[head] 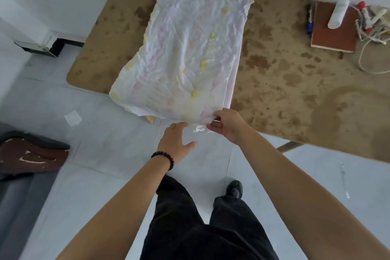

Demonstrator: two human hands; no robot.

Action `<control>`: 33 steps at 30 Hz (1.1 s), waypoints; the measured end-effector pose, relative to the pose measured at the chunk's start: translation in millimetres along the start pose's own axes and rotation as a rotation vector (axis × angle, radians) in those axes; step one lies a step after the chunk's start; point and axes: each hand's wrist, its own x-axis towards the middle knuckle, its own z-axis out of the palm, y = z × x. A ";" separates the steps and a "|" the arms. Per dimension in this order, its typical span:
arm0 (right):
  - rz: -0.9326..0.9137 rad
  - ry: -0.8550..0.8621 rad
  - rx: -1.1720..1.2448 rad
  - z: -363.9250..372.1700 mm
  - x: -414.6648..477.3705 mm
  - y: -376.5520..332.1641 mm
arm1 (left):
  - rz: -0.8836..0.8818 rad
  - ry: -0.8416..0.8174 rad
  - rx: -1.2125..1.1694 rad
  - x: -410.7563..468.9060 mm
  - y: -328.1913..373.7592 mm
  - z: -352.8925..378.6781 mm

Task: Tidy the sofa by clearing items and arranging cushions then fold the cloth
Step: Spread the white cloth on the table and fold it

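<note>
I see the cloth (185, 53) lying on the worktop (295, 74), already folded in layers, with its near edge hanging a little over the front. It looks thin, light and limp, so I judge the corners are the best places to hold. My right hand (225, 124) pinches the near right corner; my left hand (175, 143) is open, just beside that edge. The long axis runs away from me, leaning slightly right.
</note>
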 end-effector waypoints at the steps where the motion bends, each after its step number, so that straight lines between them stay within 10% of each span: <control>1: -0.001 -0.046 -0.008 -4.4 -2.7 0.6 | -0.032 0.015 -0.018 2.3 7.3 7.4; 8: -0.011 -0.151 -0.025 -20.6 -13.0 -10.3 | -0.147 0.252 -0.211 14.9 29.8 41.2; 20: -0.339 0.230 -0.357 2.8 35.7 -32.1 | 0.032 0.449 -0.220 -53.9 -8.8 80.0; 33: -0.438 0.451 -0.848 -47.0 76.1 -0.9 | 0.019 -0.111 -0.089 4.9 -12.7 143.6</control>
